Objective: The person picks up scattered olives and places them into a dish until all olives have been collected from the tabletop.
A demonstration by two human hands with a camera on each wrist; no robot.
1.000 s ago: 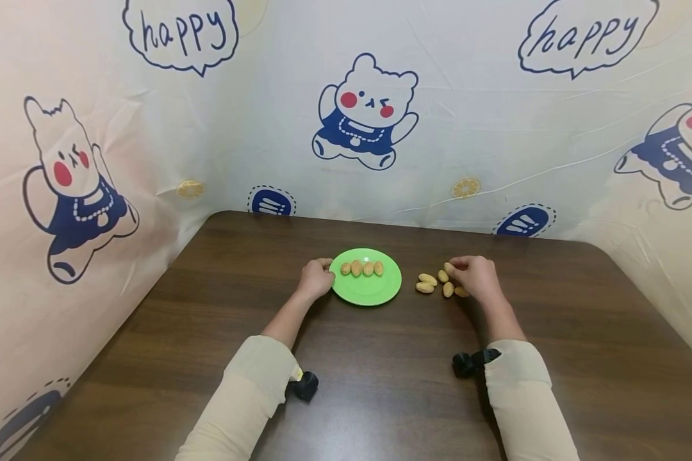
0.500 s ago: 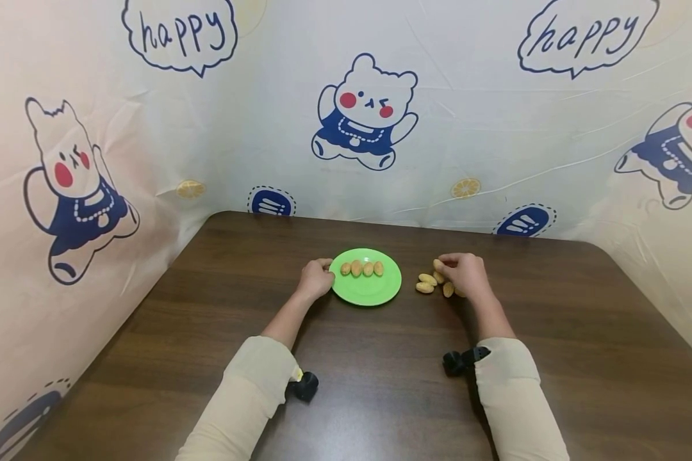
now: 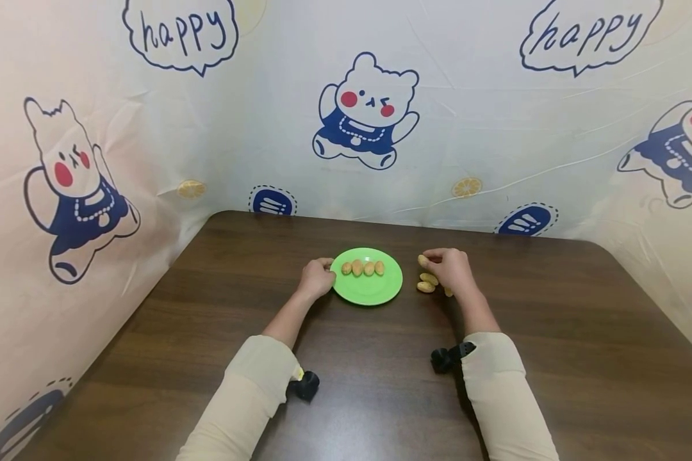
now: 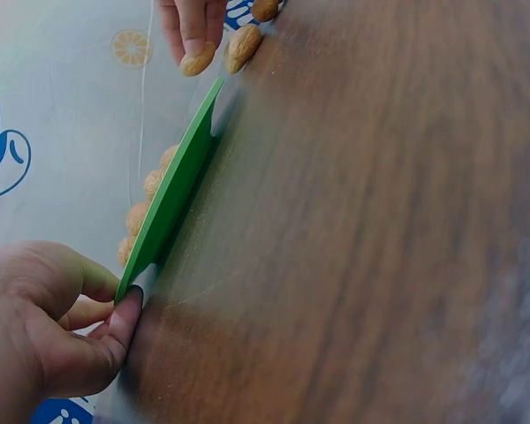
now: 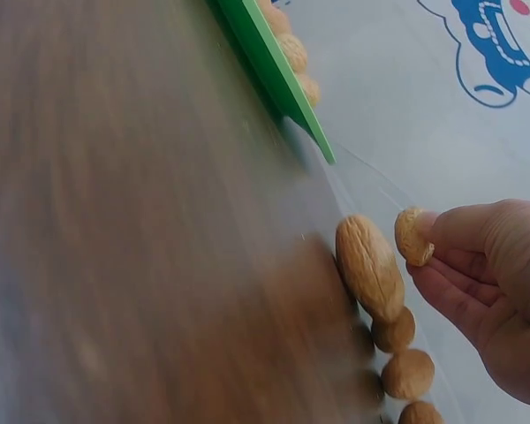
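Note:
A green plate [image 3: 366, 292] lies on the table, with several unshelled peanuts [image 3: 357, 267] in a row across it. My left hand [image 3: 316, 279] pinches the plate's left rim between thumb and fingers. Right of the plate, my right hand [image 3: 451, 267] holds one peanut [image 5: 413, 237] between thumb and fingertips, above the table. Other peanuts [image 3: 425, 287] lie on the table below that hand, which partly hides them in the head view. In the right wrist view, a long wrinkled peanut [image 5: 369, 268] is nearest the held one.
The dark wooden table [image 3: 357, 397] runs back to a printed cloth backdrop [image 3: 242, 128] with cartoon bears. Black wrist cameras hang at the left cuff [image 3: 307, 387] and the right cuff [image 3: 443, 360].
My right hand has moved left toward the plate, carrying the peanut away from the group's far side and over the nearer peanuts. The left hand and the plate stay where they were.

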